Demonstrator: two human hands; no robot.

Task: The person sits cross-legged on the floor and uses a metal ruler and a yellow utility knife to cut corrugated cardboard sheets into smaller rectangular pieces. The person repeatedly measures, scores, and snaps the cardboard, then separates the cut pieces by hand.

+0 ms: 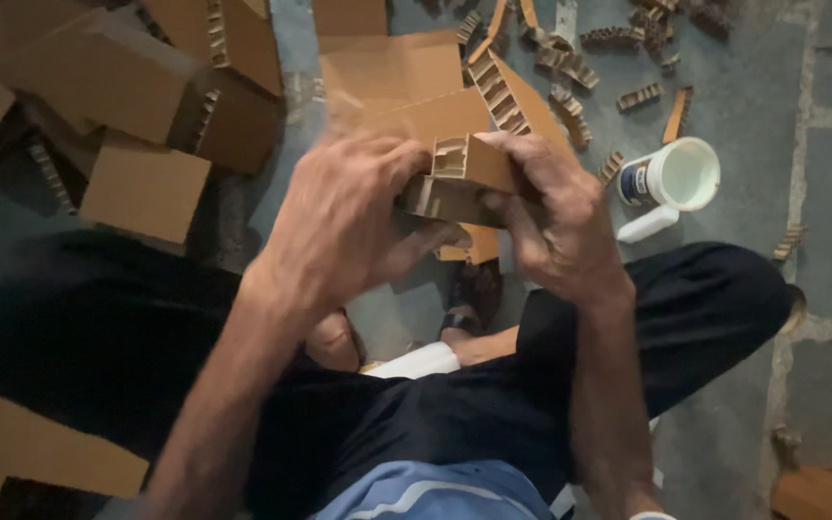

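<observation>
You hold a cardboard piece [459,178] in both hands.
Your left hand [344,226] and right hand [556,217] are each closed around it.

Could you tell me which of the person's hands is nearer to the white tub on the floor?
Right. The right hand is just left of the white tub; the left hand is farther off, beyond the cardboard piece both hold.

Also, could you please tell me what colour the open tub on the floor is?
The tub is white, with a dark blue label on its side; the head view shows it.
</observation>
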